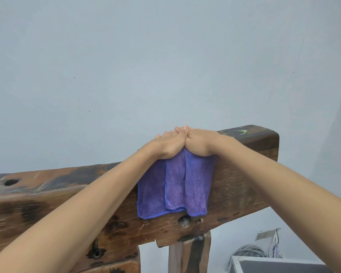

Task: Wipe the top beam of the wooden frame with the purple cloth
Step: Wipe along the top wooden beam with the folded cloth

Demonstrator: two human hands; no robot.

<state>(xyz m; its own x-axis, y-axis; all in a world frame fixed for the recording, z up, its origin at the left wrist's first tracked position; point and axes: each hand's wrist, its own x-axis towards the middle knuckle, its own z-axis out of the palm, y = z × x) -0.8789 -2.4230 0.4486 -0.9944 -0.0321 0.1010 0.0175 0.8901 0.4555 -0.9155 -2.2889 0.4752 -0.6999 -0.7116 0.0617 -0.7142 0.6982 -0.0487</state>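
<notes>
We press both flat hands, left and right, touching, onto the cloth draped over the beam; fingertips seemingly uncurled.

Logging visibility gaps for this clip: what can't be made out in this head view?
- The part of the purple cloth lying on the top beam: covered by the left hand and right hand.
- The beam's left end: cut off by the frame edge.
- The frame's legs: cut off at the bottom.
</notes>
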